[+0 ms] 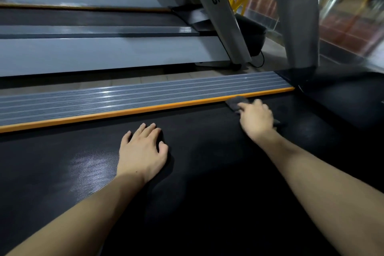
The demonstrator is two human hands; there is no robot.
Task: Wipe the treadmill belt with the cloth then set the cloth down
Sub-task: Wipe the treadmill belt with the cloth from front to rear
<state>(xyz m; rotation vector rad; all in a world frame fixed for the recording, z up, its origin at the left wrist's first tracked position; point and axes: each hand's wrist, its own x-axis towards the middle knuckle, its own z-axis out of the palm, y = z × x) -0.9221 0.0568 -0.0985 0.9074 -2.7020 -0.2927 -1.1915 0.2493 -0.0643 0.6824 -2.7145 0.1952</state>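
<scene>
Grey cloth point(236, 103) lies flat under the right hand point(256, 117), fingers pressing it onto the treadmill belt point(207, 172) beside the orange strip point(145, 109); the belt's unwiped length stretches toward the left hand point(143, 151), spread flat, holding nothing.

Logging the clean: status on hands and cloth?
Left hand flat on belt, open. Right hand pressing grey cloth near orange edge strip. Nothing in the way.

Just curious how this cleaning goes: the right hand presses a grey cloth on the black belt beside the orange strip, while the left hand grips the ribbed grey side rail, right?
Not quite. In the head view the left hand rests flat on the black treadmill belt, not gripping the ribbed grey side rail. The rest holds: the right hand presses the grey cloth beside the orange strip.
</scene>
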